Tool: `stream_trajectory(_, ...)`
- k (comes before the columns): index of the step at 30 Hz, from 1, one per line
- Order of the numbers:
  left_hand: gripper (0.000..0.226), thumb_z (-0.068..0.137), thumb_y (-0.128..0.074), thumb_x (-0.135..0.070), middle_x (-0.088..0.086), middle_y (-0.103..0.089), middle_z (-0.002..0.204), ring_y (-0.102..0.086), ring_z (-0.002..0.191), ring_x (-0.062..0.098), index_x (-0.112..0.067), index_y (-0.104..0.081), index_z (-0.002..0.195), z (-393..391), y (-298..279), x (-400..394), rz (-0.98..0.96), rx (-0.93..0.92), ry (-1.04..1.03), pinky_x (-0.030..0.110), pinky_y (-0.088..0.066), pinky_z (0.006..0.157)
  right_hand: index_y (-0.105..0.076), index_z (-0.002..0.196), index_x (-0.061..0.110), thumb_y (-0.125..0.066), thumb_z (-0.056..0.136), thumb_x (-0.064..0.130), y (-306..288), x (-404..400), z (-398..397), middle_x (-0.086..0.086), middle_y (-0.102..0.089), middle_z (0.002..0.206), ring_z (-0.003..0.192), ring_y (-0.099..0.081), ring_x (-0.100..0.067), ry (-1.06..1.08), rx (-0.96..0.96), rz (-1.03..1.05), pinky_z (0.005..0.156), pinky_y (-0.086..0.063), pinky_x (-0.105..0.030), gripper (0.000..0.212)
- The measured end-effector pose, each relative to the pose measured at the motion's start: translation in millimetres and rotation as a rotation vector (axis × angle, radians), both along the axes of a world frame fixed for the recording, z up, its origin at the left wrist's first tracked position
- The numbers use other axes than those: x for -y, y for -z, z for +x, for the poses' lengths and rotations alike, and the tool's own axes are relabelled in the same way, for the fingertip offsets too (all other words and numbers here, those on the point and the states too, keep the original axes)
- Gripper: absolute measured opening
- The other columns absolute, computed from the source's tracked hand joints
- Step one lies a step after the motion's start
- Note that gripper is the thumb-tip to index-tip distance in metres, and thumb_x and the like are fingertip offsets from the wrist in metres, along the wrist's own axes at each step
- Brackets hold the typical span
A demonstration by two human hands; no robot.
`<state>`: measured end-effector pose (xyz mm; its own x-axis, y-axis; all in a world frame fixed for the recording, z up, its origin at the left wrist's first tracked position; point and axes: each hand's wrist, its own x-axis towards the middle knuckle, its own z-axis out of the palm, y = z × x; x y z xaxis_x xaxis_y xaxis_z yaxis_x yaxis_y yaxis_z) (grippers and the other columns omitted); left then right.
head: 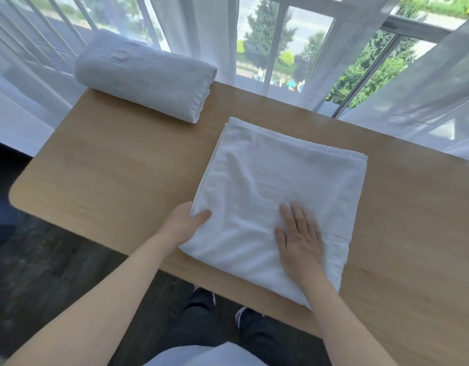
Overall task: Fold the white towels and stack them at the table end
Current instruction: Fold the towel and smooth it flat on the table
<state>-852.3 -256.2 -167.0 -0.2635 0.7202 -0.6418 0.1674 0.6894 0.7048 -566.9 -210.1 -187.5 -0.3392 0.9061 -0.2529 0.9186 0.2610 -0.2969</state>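
Note:
A white towel (275, 186), folded into a thick rectangle, lies on the wooden table (109, 175) in front of me. My left hand (183, 223) grips its near left edge, thumb on top and fingers tucked under the fold. My right hand (299, 241) lies flat on the towel's near half, fingers straight and pressing down. A second white towel (146, 77), folded into a thick bundle, rests at the table's far left corner.
Sheer white curtains (201, 35) and a window run along the table's far edge. The table's left end has a rounded corner (15, 199) over dark flooring. My legs and shoes (228, 313) stand at the near edge.

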Motion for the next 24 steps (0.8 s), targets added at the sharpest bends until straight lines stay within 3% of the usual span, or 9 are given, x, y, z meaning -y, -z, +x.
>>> stream_trajectory(2,0.021,0.095,-0.064,-0.048,-0.016,-0.076,0.101,-0.073,0.092,0.009,-0.034,-0.066,0.110,6,-6,1,0.057,0.170,-0.069,0.020,-0.057,0.065,-0.005,0.161,0.028,-0.024,0.106,0.045,-4,1,3,0.006,-0.005,0.168,0.153,0.001,-0.012,0.044,-0.023,0.015,0.116,0.021,-0.020,0.060)
stream_trajectory(4,0.018,0.096,-0.063,-0.046,-0.016,-0.076,0.102,-0.073,0.092,0.008,-0.036,-0.066,0.111,8,-6,2,0.089,0.238,-0.133,0.017,-0.056,0.063,-0.006,0.161,0.019,-0.026,0.106,0.043,-4,5,19,-0.001,-0.008,0.168,0.154,0.000,-0.017,0.116,0.051,0.102,0.122,0.015,-0.030,0.064)
stream_trajectory(8,0.008,0.094,-0.067,-0.045,-0.017,-0.071,0.088,-0.070,0.084,0.007,-0.038,-0.064,0.094,16,6,10,0.072,-0.074,-0.162,0.015,-0.049,0.054,0.017,0.157,0.023,-0.004,0.104,0.050,6,11,55,0.007,0.022,0.165,0.149,0.026,-0.009,0.133,0.177,0.061,0.124,0.007,-0.049,0.063)
stream_trajectory(13,0.046,0.082,-0.063,-0.070,-0.011,-0.054,0.098,-0.057,0.081,0.010,-0.028,-0.054,0.098,30,19,35,-0.042,-0.446,-0.216,0.031,-0.047,0.062,0.004,0.159,0.028,-0.007,0.105,0.049,8,7,61,0.012,0.011,0.167,0.150,0.019,-0.004,0.145,-0.011,0.058,0.124,0.006,-0.049,0.059)
stream_trajectory(17,0.055,0.079,-0.066,-0.072,-0.002,-0.057,0.096,-0.059,0.083,0.020,-0.020,-0.055,0.096,54,24,54,-0.089,-0.430,-0.306,0.038,-0.053,0.069,-0.001,0.160,0.031,-0.011,0.107,0.049,10,6,68,0.016,0.008,0.167,0.150,0.017,-0.001,0.160,-0.075,0.035,0.124,-0.001,-0.052,0.057)
stream_trajectory(20,0.044,0.075,-0.080,-0.056,0.000,-0.064,0.093,-0.063,0.083,0.021,-0.022,-0.056,0.090,64,19,46,-0.012,-0.333,-0.498,0.031,-0.047,0.058,0.001,0.158,0.034,-0.015,0.106,0.047,9,7,66,0.019,0.009,0.166,0.149,0.018,0.001,0.184,-0.108,0.033,0.124,-0.007,-0.049,0.056)
stream_trajectory(24,0.036,0.075,-0.084,-0.046,-0.002,-0.067,0.089,-0.064,0.080,0.019,-0.022,-0.060,0.089,60,12,16,0.076,-0.338,-0.496,0.027,-0.042,0.054,0.004,0.157,0.032,-0.012,0.105,0.046,3,16,60,0.017,0.010,0.165,0.149,0.019,0.001,0.267,-0.094,0.025,0.124,-0.006,-0.045,0.056)
